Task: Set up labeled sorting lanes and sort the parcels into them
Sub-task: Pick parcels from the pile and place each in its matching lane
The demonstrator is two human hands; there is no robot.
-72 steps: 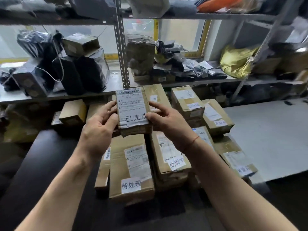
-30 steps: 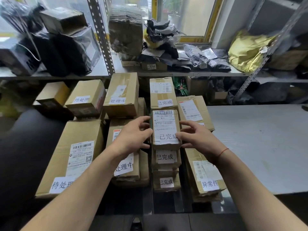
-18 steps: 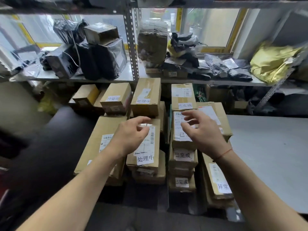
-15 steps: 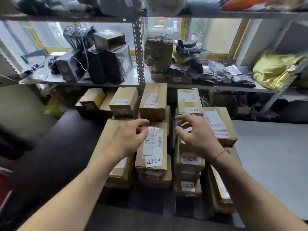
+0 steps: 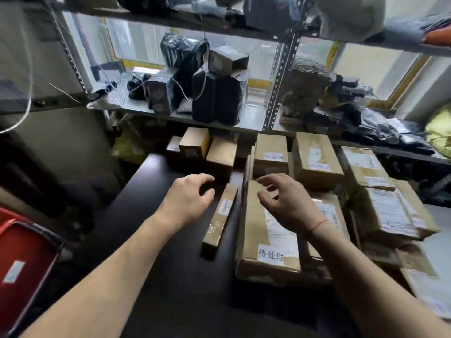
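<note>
Cardboard parcels (image 5: 268,230) are laid in labelled rows on the right of the dark desk (image 5: 156,276). Left hand (image 5: 188,200) and right hand (image 5: 286,203) are held above, fingers loosely spread, nothing gripped, apparently for the narrow box (image 5: 220,218) between.

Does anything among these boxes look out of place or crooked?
One thing: a long narrow box lies alone on the dark table, left of the big box labelled 待处理, angled and outside the tidy rows. Both hands, left hand and right hand, hover empty near it. Nothing looks spilled or damaged.
</note>
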